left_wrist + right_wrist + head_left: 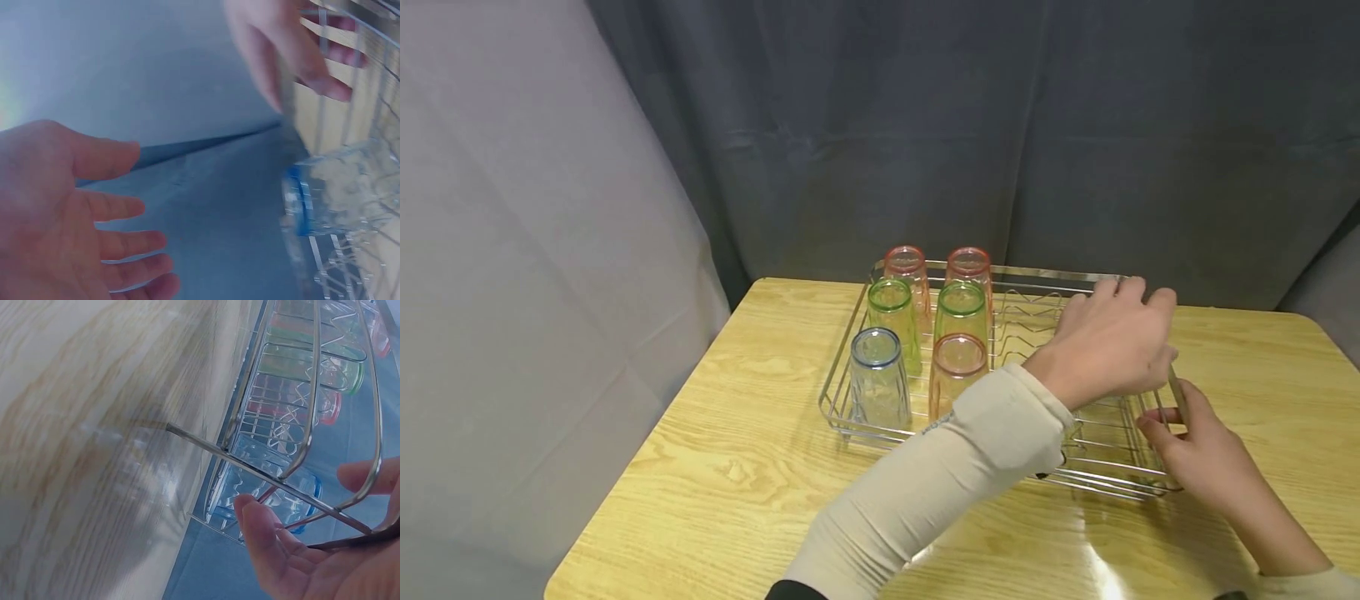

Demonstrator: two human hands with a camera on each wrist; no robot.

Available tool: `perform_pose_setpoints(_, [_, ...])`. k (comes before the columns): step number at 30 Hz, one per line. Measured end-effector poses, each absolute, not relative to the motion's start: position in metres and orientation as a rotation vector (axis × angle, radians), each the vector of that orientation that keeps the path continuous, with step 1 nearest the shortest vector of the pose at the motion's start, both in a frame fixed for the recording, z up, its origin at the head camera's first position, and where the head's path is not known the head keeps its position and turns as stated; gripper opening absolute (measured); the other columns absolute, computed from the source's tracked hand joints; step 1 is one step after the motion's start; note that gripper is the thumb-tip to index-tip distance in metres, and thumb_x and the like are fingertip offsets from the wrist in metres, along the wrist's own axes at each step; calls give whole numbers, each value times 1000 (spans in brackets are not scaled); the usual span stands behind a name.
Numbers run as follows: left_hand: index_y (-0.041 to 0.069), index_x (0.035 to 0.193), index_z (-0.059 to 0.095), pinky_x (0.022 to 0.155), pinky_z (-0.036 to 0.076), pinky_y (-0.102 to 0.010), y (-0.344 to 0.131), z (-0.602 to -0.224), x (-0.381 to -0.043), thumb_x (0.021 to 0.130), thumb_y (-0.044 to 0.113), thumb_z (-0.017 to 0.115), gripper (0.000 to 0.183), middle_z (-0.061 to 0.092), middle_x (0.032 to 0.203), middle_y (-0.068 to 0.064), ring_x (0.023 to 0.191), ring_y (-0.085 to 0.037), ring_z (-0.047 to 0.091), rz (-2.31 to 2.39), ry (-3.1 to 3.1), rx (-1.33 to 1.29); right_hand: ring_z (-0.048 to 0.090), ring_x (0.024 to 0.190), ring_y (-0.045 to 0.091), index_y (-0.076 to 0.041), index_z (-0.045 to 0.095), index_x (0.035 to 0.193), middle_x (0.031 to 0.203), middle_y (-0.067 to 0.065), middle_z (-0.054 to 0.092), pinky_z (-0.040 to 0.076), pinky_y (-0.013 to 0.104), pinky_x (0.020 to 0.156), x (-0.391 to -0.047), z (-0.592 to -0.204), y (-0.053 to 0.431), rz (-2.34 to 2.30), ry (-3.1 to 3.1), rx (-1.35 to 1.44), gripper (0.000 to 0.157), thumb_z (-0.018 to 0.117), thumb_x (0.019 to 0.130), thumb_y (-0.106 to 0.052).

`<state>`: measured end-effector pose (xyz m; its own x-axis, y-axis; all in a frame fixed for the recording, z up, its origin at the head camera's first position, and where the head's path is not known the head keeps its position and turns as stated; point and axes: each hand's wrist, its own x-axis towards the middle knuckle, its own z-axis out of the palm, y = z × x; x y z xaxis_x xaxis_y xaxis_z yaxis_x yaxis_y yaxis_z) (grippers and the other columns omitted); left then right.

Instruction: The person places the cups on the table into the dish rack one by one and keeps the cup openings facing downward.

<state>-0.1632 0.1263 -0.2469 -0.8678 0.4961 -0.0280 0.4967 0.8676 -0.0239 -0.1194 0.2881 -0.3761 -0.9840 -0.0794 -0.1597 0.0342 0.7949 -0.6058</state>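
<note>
A wire dish rack (868, 436) lies on the table, with several tinted glasses standing in its left half. A blue glass (880, 392) and an orange glass (955, 387) are in front, two green glasses behind them, two red ones at the back. My left hand (1112, 337) is over the rack's right end; the left wrist view shows its fingers (134, 244) spread and holding nothing. A blue-rimmed glass (344, 187) is beside it in that view. With thumb and fingers around the rack's right-end wires, my right hand (1213, 454) holds the rack.
The wooden table (715, 467) extends left, right and in front of the rack. A dark curtain (865, 125) hangs close behind, and a pale cloth (535, 250) hangs at the left. My left sleeve (955, 467) hides part of the rack's front.
</note>
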Motion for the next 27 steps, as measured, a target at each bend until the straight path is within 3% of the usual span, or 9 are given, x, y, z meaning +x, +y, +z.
perform_pose_setpoints(4, [42,144,35,100,44,-25,116,-233,-149,97,59,46,50,38,147,20,132,-5,42,-48,3044,910,60,109,58,9,-9,154,134,42,48,53,47,66,-119,-375,289,-948,2808,-41,79,34,106,-38])
perform_pose_setpoints(10, [39,147,33,103,42,-26,92,-221,-134,99,56,46,53,35,155,17,139,-7,39,-42,3066,1022,61,107,58,12,-4,152,132,43,48,53,45,64,-117,-377,290,-969,2812,-44,78,34,107,-37])
perform_pose_setpoints(17, [29,153,33,110,41,-34,37,-215,-123,102,48,44,55,36,159,7,145,-14,36,12,3106,1166,59,108,60,14,-5,152,133,44,47,54,53,67,-115,-377,291,-947,2855,-37,80,36,106,-38])
perform_pose_setpoints(24, [21,145,48,109,41,-40,-33,-230,-123,100,40,54,50,54,144,4,137,-19,45,230,3230,1104,56,113,60,12,-9,152,135,44,45,54,51,68,-114,-378,291,-954,2850,2,84,34,106,-43])
perform_pose_setpoints(27, [17,145,49,111,40,-44,-62,-241,-124,99,38,56,50,55,145,-1,137,-23,46,344,3248,1000,56,113,60,13,-10,152,135,44,45,54,48,66,-114,-379,292,-954,2842,1,85,33,106,-45])
